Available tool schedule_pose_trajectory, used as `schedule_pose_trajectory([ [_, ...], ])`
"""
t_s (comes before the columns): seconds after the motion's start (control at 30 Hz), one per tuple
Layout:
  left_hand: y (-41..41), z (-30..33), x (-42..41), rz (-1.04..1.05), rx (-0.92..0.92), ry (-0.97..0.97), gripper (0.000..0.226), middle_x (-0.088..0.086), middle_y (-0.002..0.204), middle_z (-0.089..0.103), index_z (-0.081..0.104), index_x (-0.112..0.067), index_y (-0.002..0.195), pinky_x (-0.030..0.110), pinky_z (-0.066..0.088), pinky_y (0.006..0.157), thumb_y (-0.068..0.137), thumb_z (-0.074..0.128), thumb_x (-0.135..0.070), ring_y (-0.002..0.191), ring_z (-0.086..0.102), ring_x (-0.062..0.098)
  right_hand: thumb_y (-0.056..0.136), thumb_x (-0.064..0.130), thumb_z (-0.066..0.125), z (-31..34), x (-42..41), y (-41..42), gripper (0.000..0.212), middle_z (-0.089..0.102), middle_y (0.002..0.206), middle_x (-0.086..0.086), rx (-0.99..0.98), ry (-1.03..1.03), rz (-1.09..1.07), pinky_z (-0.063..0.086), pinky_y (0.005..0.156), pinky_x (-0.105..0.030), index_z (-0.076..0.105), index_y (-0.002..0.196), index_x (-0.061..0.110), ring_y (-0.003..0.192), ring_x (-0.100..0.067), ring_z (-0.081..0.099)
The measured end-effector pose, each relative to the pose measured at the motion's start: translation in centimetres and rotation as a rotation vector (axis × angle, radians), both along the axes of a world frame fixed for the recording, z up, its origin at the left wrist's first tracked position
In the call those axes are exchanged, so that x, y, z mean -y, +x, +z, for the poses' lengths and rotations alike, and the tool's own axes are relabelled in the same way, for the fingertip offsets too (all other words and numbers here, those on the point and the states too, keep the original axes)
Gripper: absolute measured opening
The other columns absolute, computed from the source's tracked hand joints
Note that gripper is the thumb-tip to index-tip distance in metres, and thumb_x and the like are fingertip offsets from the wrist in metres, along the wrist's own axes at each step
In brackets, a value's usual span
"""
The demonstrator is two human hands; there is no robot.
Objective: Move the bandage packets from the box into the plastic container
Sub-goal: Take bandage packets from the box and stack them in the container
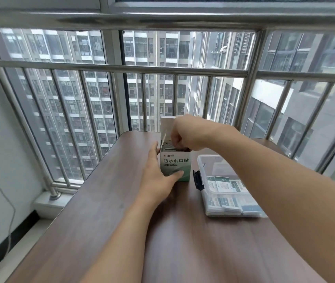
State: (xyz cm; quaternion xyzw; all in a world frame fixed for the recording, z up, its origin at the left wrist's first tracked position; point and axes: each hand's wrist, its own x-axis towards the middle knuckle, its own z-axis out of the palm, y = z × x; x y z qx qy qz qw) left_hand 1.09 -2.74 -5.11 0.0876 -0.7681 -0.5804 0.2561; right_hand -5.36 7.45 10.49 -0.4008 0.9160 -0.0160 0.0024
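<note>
Left hand (158, 176) braces the green-and-white cardboard box (175, 166) on the wooden counter (105, 201), thumb pressed across its front. Right hand (183, 135), fingers curled, reaches inside for bandage packets (167, 149); the pinch itself is hidden. Lift straight up, then cross to the clear plastic container (209, 160).

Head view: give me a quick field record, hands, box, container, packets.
left hand: steadies the box, thumb across its front
right hand: reaches into the open top, fingers curled among the packets
box: upright on the table, flap raised, packets inside
plastic container: right of the box, lid off
bandage packets: several already lying in the container
</note>
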Motion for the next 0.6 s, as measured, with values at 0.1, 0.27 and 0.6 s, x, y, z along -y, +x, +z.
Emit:
schedule_pose_trajectory([
  [0.1, -0.1, -0.1, 0.0, -0.003, -0.009, -0.009, 0.108, -0.011, 0.142, 0.055, 0.029, -0.036, 0.153, 0.043, 0.051, 0.106, 0.066, 0.088, -0.014, 0.125, 0.057, 0.006, 0.088, -0.006, 0.063, 0.3, -0.1, -0.3, 0.022, 0.065, 0.079, 0.000, 0.021, 0.008, 0.004, 0.055, 0.062, -0.027, 0.080, 0.088, 0.009, 0.076, -0.024, 0.065],
  [0.27, -0.1, -0.2, 0.2, -0.012, -0.015, -0.005, 0.104, -0.013, 0.137, 0.058, 0.031, -0.037, 0.152, 0.042, 0.054, 0.103, 0.070, 0.088, -0.007, 0.119, 0.061, 0.004, 0.090, -0.001, 0.066, 0.2, 0.2, -0.9, 0.025, 0.061, 0.065, 0.003, 0.013, 0.003, 0.002, 0.057, 0.064, -0.031, 0.070, 0.070, 0.014, 0.058, -0.016, 0.058],
  [0.6, 0.3, 0.3, 0.0, -0.021, -0.011, 0.005, 0.097, -0.021, 0.126, 0.061, 0.035, -0.039, 0.150, 0.041, 0.054, 0.102, 0.074, 0.086, -0.004, 0.117, 0.062, 0.005, 0.088, 0.011, 0.066, 0.1, 1.4, -0.8, 0.009, 0.070, 0.082, -0.009, -0.030, 0.012, -0.004, 0.059, 0.068, -0.035, 0.072, 0.084, 0.004, 0.073, -0.026, 0.065],
])
